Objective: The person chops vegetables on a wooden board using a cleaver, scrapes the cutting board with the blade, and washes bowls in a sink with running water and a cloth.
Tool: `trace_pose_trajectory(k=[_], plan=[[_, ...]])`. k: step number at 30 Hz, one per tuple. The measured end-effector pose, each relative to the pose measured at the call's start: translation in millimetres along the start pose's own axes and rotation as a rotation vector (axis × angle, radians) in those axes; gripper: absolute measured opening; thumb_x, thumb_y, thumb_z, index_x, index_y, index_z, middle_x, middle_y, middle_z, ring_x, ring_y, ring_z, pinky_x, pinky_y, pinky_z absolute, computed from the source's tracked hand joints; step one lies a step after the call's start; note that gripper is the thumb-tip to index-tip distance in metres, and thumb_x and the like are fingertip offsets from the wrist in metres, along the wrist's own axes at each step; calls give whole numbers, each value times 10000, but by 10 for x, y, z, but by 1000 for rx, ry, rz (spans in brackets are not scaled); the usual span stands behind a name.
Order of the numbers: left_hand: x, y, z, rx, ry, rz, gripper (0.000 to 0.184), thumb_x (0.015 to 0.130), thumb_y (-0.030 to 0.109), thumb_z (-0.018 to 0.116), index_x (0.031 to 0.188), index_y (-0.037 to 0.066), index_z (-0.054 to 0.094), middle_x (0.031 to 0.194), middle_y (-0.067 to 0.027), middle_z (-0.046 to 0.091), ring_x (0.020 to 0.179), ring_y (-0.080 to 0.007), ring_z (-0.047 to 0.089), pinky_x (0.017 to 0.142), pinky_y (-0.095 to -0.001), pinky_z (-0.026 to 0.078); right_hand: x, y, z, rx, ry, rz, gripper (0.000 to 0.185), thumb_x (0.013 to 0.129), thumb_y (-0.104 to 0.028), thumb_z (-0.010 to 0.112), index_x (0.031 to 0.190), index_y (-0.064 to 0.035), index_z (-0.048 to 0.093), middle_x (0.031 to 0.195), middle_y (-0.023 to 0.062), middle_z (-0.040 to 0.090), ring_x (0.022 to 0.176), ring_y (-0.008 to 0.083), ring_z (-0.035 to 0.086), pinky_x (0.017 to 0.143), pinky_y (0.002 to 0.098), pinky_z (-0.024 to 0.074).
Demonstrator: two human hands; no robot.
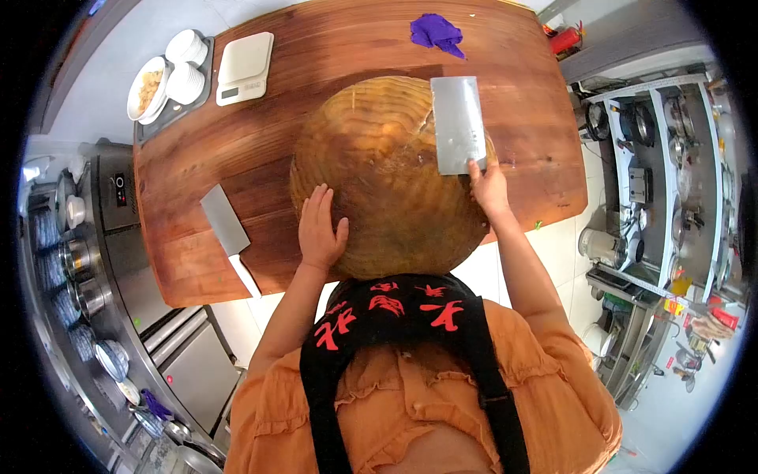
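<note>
A large round wooden chopping block (pixel 387 182) stands at the front of the brown wooden table. My right hand (pixel 490 189) is closed on a broad steel cleaver (pixel 459 126), whose blade lies over the block's right part, its handle mostly hidden by my fingers. Flat on the block's left side rests my left hand (pixel 321 231), fingers stretched out, holding nothing. A second cleaver (pixel 226 221) with a white handle lies on the table to the left of the block, its handle toward the front edge.
At the back left are a white kitchen scale (pixel 245 68) and a grey tray (pixel 208 73) with white bowls (pixel 185 83) and a dish of yellowish food (pixel 148 89). A purple cloth (pixel 437 35) lies behind the block. Metal shelves (pixel 663 174) with pans stand at right.
</note>
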State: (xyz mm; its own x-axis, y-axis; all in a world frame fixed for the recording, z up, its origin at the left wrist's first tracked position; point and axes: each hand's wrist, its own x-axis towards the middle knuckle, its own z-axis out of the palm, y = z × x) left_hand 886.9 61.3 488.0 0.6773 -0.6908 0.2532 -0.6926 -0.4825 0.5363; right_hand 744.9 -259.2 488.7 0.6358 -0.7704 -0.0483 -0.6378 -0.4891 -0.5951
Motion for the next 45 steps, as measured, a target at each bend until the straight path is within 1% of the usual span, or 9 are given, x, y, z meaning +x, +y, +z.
trace_pose_trajectory(k=[5, 9, 13, 16, 23, 27, 36, 39, 45], plan=[[-20, -9, -10, -13, -10, 9, 477, 858, 264, 503, 1250, -1, 443, 1302, -194, 446, 1232, -345, 406, 1030, -461, 301, 74, -498, 83, -37, -248, 154, 326, 865, -283, 566, 971, 15, 488, 839, 265, 599, 835, 442, 575, 752, 474, 460], [-23, -28, -3, -18, 71, 23, 467, 848, 252, 508, 1240, 6, 452, 1298, -195, 444, 1229, -358, 402, 1031, -475, 291, -102, -749, 162, -128, -479, -293, 341, 867, -325, 560, 928, -6, 459, 795, 271, 579, 782, 451, 566, 691, 483, 452], [-72, -24, -19, 30, 129, 17, 489, 853, 258, 497, 1259, -5, 422, 1340, -215, 377, 1260, -370, 344, 1055, -469, 237, 334, -730, 379, -118, -368, -102, 355, 856, -341, 570, 920, -10, 459, 814, 250, 592, 807, 445, 565, 692, 482, 450], [-126, -56, 1, -32, 278, -52, 492, 885, 238, 455, 1288, -32, 375, 1366, -224, 336, 1281, -356, 312, 1065, -439, 215, 300, -888, 438, -91, -390, -348, 360, 855, -355, 568, 917, -16, 463, 813, 246, 597, 806, 436, 570, 683, 482, 451], [-328, -433, 39, -736, 512, -545, 469, 980, 240, 273, 1333, -65, 322, 1380, -196, 345, 1288, -283, 320, 1072, -358, 226, -288, -894, 237, -228, -708, -577, 393, 853, -393, 558, 896, -13, 467, 802, 245, 590, 807, 423, 571, 681, 479, 449], [-373, -492, -34, -879, 380, -546, 491, 978, 269, 283, 1341, -61, 311, 1403, -205, 305, 1308, -308, 281, 1081, -380, 201, -260, -594, 3, -115, -466, -218, 383, 862, -405, 547, 870, -28, 481, 812, 245, 605, 821, 416, 584, 697, 471, 457], [-323, -361, -59, 122, -62, -140, 614, 934, 376, 382, 1365, -46, 270, 1450, -228, 200, 1342, -371, 194, 1087, -461, 161, -1439, -241, -199, -62, -287, -11, 397, 859, -396, 568, 866, -4, 507, 821, 266, 601, 787, 441, 583, 703, 479, 456], [-360, -327, -85, 310, -137, -55, 712, 889, 453, 443, 1380, -26, 251, 1455, -222, 192, 1345, -373, 186, 1079, -494, 160, -1616, 427, -562, 126, -68, 408, 380, 847, -344, 618, 804, 20, 513, 568, 114, 566, 427, 175, 531, 410, 306, 449], [-410, -274, -143, 339, -134, 73, 755, 845, 493, 494, 1360, -14, 278, 1433, -225, 235, 1332, -374, 217, 1060, -522, 190, -2265, 374, -371, -29, -99, 339, 406, 807, -333, 665, 859, 31, 494, 718, 223, 612, 658, 361, 617, 612, 412, 495]])
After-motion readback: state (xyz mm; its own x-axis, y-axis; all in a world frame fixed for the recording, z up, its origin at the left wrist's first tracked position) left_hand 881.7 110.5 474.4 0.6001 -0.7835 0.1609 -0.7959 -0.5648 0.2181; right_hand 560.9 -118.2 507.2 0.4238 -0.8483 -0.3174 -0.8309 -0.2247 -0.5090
